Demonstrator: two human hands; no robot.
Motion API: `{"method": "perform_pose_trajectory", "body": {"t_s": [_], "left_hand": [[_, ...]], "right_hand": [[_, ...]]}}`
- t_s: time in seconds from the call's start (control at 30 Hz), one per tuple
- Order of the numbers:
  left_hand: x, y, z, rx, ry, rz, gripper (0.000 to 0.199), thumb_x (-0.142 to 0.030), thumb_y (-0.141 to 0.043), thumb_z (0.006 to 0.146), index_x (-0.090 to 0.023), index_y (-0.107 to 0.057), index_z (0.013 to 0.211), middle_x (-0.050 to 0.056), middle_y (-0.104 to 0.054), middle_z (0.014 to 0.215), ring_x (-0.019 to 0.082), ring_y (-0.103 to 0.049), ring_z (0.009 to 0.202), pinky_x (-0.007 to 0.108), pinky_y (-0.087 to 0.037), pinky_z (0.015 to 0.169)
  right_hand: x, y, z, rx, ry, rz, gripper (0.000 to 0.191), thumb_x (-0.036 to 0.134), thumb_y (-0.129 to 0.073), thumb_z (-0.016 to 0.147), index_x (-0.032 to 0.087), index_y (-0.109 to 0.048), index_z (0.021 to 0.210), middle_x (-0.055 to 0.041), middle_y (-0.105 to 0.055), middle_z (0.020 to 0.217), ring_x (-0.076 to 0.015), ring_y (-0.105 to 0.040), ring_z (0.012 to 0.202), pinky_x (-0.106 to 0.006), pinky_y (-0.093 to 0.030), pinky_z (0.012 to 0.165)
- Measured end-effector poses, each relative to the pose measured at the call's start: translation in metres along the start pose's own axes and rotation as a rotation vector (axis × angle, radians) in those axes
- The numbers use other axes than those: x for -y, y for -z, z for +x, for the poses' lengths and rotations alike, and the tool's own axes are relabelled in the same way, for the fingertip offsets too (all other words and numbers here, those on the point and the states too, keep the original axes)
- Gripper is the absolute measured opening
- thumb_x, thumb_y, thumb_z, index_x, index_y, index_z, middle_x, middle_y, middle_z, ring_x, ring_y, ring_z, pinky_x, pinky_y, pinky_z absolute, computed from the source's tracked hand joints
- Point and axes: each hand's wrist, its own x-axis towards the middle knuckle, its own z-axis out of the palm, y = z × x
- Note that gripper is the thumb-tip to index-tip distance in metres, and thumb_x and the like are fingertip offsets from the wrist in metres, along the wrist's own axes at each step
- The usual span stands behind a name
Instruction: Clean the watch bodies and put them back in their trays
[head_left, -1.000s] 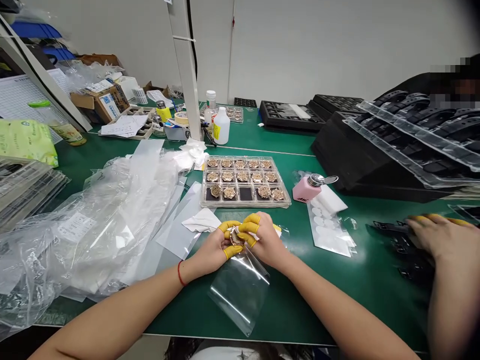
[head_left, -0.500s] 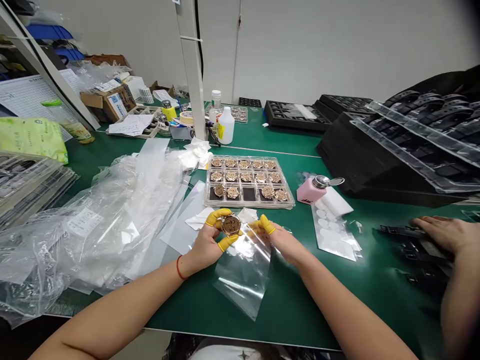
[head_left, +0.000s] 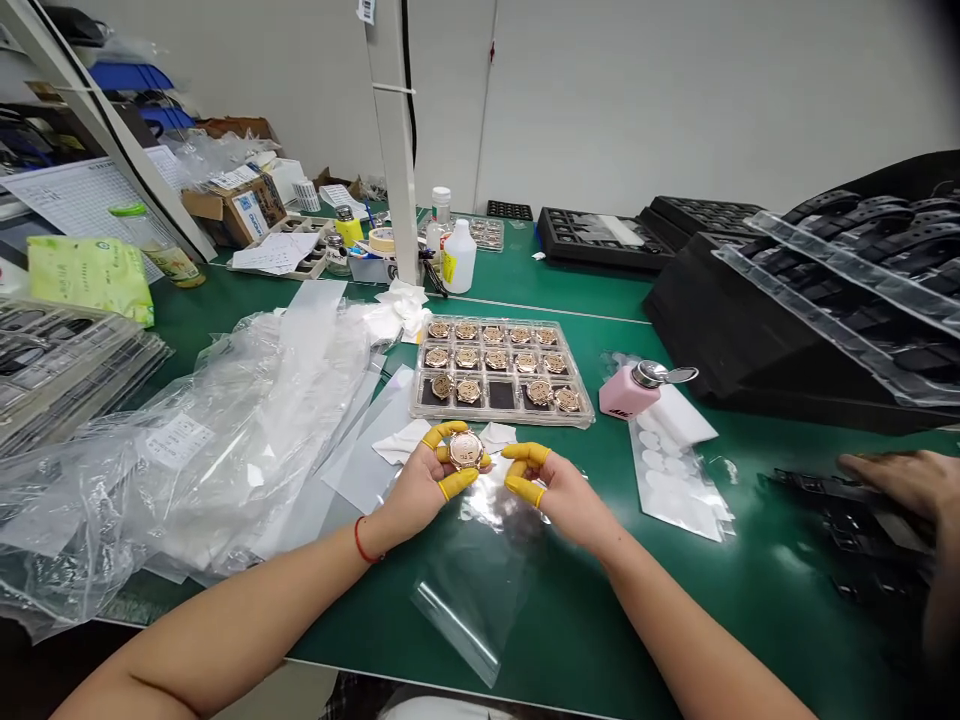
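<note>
A round rose-gold watch case [head_left: 466, 451] is pinched by the yellow-covered fingertips of my left hand [head_left: 429, 478]. Just to its right is my right hand [head_left: 551, 487], also with yellow finger covers; its thumb and fingers are apart, with nothing seen between them. Beneath both hands, a clear plastic film [head_left: 472, 590] lies on the green table. Beyond them sits a clear tray [head_left: 502, 412] with rows of similar watch cases; one front-row compartment shows only its dark bottom. White wipes [head_left: 401, 442] lie between the tray and my left hand.
Clear plastic bags [head_left: 225, 430] cover the left side. A pink pump bottle [head_left: 628, 392] and a sheet of round white stickers [head_left: 671, 470] stand right of the tray. At the far right, another person's hand [head_left: 900, 475] rests by black straps. A white bottle [head_left: 459, 258] is behind.
The watch case in my left hand now shows a lighter face. My right hand has let go of the clear film, which has dropped lower onto the table. The view has shifted slightly.
</note>
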Motion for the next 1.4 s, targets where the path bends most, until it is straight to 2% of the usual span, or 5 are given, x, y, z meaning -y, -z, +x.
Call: {"method": "perform_pose_trajectory", "body": {"t_s": [0.27, 0.67, 0.83, 1.07, 1.4], "left_hand": [[0.004, 0.009, -0.002, 0.111, 0.354, -0.3, 0.031, -0.021, -0.072, 0.08, -0.011, -0.063, 0.108, 0.012, -0.068, 0.112, 0.017, -0.069, 0.098, 0.03, -0.045, 0.101], [0.002, 0.009, 0.008, -0.103, 0.134, 0.156, 0.05, -0.023, -0.081, 0.069, -0.017, -0.054, 0.111, 0.009, -0.069, 0.107, 0.021, -0.067, 0.099, 0.04, -0.048, 0.098], [0.008, 0.011, 0.007, -0.053, 0.098, 0.287, 0.055, -0.018, -0.075, 0.073, -0.018, -0.047, 0.12, 0.007, -0.069, 0.105, 0.02, -0.069, 0.095, 0.036, -0.051, 0.092], [0.015, 0.007, -0.003, 0.184, 0.096, 0.384, 0.053, -0.018, -0.071, 0.076, -0.023, -0.051, 0.125, 0.007, -0.068, 0.111, 0.019, -0.069, 0.092, 0.031, -0.053, 0.084], [0.019, 0.009, -0.005, 0.219, 0.079, 0.423, 0.051, -0.019, -0.071, 0.077, -0.023, -0.05, 0.124, 0.006, -0.067, 0.11, 0.019, -0.068, 0.094, 0.033, -0.053, 0.086]], "right_hand": [[-0.01, -0.003, -0.002, -0.178, 0.267, -0.327, 0.024, 0.031, -0.054, 0.083, 0.025, -0.063, 0.105, -0.0041, -0.067, 0.089, -0.0238, -0.062, 0.086, -0.04, -0.045, 0.079], [-0.004, -0.006, -0.001, -0.152, 0.293, -0.467, 0.008, 0.024, -0.056, 0.085, 0.023, -0.062, 0.081, -0.0064, -0.068, 0.094, -0.0252, -0.057, 0.092, -0.045, -0.04, 0.087], [0.005, -0.004, -0.003, -0.147, 0.224, -0.17, 0.013, 0.032, -0.06, 0.083, 0.023, -0.063, 0.074, -0.0066, -0.065, 0.097, -0.0247, -0.056, 0.098, -0.044, -0.039, 0.092], [0.012, -0.016, -0.004, -0.04, -0.115, 0.422, 0.034, 0.053, -0.075, 0.067, 0.021, -0.065, 0.069, -0.0048, -0.067, 0.095, -0.0227, -0.056, 0.095, -0.036, -0.042, 0.088], [0.009, -0.023, -0.004, -0.05, -0.133, 0.444, 0.036, 0.054, -0.075, 0.065, 0.019, -0.067, 0.07, -0.0036, -0.065, 0.084, -0.0199, -0.056, 0.083, -0.034, -0.042, 0.081]]}}
